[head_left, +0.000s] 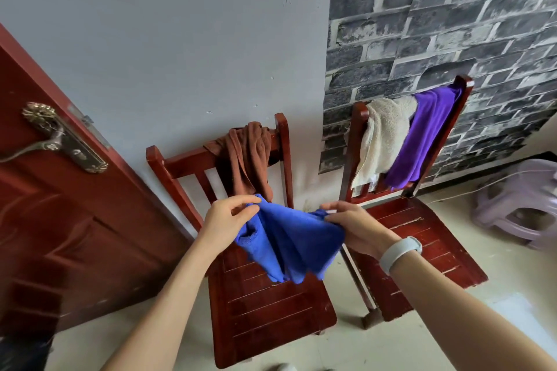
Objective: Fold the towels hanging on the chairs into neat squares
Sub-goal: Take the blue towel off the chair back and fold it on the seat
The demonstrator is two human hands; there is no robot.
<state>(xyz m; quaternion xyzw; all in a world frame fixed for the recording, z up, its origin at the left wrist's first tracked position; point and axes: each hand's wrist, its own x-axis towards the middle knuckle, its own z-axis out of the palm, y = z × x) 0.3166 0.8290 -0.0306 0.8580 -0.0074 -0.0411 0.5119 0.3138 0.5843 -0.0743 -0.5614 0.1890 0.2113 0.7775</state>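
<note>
A blue towel (291, 241) hangs crumpled between my two hands above the seat of the left wooden chair (265, 310). My left hand (226, 220) pinches its upper left edge. My right hand (352, 224) grips its upper right edge; a white band sits on that wrist. A brown towel (248, 156) is draped over the left chair's backrest. On the right chair (422, 247), a cream towel (381, 138) and a purple towel (425, 135) hang side by side over the backrest.
A dark red door (60, 220) with a metal handle (51, 138) stands at the left. A lilac plastic stool (521, 199) sits on the floor at the right. Behind the chairs are a grey wall and brick-pattern wallpaper (437, 24).
</note>
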